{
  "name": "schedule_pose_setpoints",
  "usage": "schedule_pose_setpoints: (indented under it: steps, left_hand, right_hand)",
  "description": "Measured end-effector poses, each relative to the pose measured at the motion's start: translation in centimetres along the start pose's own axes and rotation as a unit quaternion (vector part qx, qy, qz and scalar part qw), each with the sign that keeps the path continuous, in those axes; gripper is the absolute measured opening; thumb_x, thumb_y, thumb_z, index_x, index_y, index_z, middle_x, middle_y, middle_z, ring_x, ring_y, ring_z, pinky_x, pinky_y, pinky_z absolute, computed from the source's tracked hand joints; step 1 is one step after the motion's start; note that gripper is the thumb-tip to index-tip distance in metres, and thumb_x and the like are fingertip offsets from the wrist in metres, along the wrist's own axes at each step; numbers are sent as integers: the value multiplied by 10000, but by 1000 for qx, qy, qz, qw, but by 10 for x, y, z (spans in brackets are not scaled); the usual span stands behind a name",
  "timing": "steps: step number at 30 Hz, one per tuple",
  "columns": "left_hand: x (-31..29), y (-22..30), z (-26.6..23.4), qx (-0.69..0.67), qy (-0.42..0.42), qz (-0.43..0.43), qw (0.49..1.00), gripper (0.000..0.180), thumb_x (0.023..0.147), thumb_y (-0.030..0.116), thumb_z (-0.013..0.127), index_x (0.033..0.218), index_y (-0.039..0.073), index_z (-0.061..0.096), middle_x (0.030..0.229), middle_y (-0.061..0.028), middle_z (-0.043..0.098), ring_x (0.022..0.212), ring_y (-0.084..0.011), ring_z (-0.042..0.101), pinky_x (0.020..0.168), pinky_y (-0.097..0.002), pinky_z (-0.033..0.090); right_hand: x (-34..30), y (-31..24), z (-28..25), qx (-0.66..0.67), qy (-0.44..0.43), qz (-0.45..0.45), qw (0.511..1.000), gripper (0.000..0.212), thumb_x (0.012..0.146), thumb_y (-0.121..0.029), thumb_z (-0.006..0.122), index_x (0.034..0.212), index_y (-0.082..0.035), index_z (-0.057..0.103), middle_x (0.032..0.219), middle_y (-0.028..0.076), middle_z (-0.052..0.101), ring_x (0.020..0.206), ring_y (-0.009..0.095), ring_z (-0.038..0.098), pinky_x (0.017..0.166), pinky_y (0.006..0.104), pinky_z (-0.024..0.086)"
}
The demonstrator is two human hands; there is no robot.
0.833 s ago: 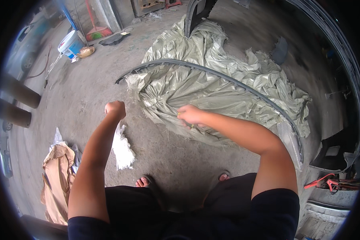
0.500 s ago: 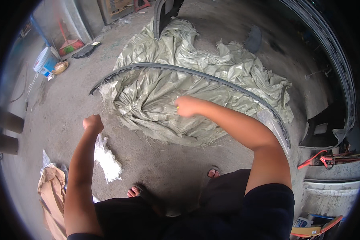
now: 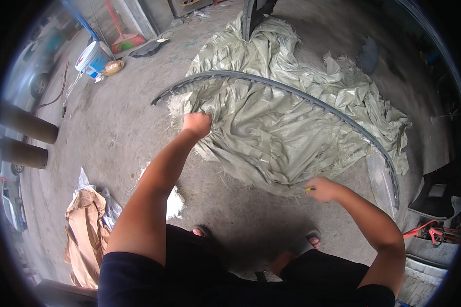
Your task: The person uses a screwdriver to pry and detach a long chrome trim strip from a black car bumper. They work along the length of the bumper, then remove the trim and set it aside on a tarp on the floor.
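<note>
A crumpled pale green-grey woven plastic sheet (image 3: 261, 130) with frayed edges lies spread on the floor before me. My left hand (image 3: 197, 124) is closed on its left edge, the fabric bunched at the fingers. By the sheet's near edge, my right hand (image 3: 323, 190) is closed around a small yellow thing (image 3: 310, 189), whose kind I cannot make out. The sheet's edge reaches this hand's fingertips; whether they also pinch it is unclear. Across the sheet arches a long, thin dark grey trim strip (image 3: 271, 84), its right end beside a translucent plastic wrap (image 3: 381, 179).
A dark panel (image 3: 253, 20) stands on the sheet's far part. Brown paper (image 3: 87, 230) and white scrap (image 3: 175, 203) lie near my left side. Back left are a bucket (image 3: 93, 59) and broom (image 3: 127, 41). Dark cylinders (image 3: 28, 123) stand left; a black part (image 3: 438, 192) sits right.
My left hand has moved forward and right onto the sheet's edge. My right hand has come back from the sheet's middle to its near edge, moving right. The view has shifted left.
</note>
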State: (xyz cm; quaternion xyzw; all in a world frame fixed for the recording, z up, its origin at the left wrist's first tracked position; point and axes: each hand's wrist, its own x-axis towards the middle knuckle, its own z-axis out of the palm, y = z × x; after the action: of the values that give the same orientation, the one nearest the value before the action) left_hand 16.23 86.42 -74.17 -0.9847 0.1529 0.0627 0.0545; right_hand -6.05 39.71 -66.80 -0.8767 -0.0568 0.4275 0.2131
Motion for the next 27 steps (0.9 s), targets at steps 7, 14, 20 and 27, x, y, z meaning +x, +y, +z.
schedule_pose_setpoints:
  steps: [7,14,20,27]
  left_hand:
    - [13,81,-55,21,85,122,989,205,904,266,629,995,96,697,944,-136,764,815,-361,759,680,-502,598]
    - [131,258,-199,78,-120,99,985,356,907,298,657,1204,102,666,1129,-189,743,1070,-396,727,907,-523,586]
    - [149,398,-253,137,-147,304,931,352,943,348,691,1188,97,656,1129,-184,729,1079,-389,718,918,-526,576]
    - [218,449,-202,166,-136,389,896,365,966,385,701,1150,72,664,1080,-155,713,1030,-371,722,909,-493,576]
  right_hand:
    - [45,-21,33,111,-169,-107,974,424,1002,-218,609,1379,-34,673,694,132,690,522,216,664,513,387,554]
    - [183,-57,30,-410,-92,-558,715,163,872,-166,668,886,-69,798,861,99,781,779,292,737,691,480,596]
    - [197,-101,-22,-331,-244,-272,870,201,867,-98,641,915,29,789,946,158,783,793,292,684,759,446,558]
    - [193,17,-117,-283,-175,-362,871,239,767,-187,787,904,9,793,1043,204,780,876,331,715,806,478,586]
